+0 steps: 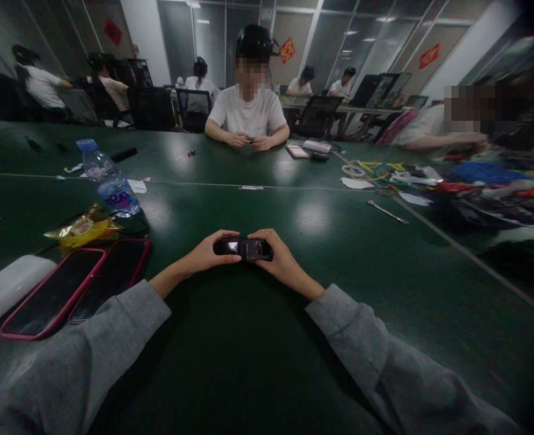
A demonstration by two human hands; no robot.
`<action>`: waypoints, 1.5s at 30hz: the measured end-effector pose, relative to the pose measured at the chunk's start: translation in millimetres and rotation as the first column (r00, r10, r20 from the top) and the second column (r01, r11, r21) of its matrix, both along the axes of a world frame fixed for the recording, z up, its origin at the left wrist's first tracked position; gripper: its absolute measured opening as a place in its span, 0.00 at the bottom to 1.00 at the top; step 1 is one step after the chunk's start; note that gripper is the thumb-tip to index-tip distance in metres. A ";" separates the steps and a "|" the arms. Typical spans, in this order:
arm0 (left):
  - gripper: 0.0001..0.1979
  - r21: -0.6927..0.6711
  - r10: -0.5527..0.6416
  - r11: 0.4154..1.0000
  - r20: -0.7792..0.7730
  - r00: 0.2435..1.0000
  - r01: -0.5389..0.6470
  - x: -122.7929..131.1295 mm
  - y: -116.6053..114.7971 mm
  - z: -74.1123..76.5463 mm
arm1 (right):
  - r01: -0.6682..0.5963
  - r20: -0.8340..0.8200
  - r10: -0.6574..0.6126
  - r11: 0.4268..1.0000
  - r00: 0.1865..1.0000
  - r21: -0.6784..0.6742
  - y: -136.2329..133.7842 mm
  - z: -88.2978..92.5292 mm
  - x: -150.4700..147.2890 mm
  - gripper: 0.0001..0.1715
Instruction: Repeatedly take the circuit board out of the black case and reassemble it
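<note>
**Both hands pinch a small dark device over the table, near edge**

The small dark device [244, 248] sits between the two hands, just above or on the green table [321, 254]; I can't tell if it touches. It is close to the near edge, about midway along it. The left hand [210, 252] takes the left end, with its grip closed, thumb along the near side and fingers curled over the far side. The right hand [279, 258] does the same on the right end, its grip pinching the device. Grey sleeves cover both forearms.

Long axis: left to right, roughly parallel to the near table edge. The broad face is turned up toward the camera, with a small bright patch on its left half. Which end is the front I can't tell.

Handling, as a judgement: it looks rigid, probably light, and the glossy shell may be a bit slippery. It is best held by the short ends, as now, which keeps the top face clear.

Around it, toward the near left corner, are two red-cased phones [54, 291] side by side, with a white power bank [11, 284] just left of them. A yellow snack packet [83, 229] and a water bottle [108, 181] lie behind them. A metal tool [387, 211] lies right of centre, well apart. A person in a white shirt [247, 113] sits at the far edge, hands together on something small. A blurred, colourful pile [488, 178] lies along the right edge.
</note>
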State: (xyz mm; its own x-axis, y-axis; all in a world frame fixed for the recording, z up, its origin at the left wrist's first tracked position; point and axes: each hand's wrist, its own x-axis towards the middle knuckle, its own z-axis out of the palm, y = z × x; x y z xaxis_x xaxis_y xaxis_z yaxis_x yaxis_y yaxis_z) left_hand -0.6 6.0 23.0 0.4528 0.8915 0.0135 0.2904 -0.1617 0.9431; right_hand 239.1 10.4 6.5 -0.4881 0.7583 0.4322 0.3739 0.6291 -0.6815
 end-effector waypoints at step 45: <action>0.34 -0.064 0.060 0.996 -0.073 0.995 -0.065 -0.5 -1.2 -0.5 | -0.014 -0.290 -0.167 0.845 0.942 -0.535 3.9 13.0 4.0 0.22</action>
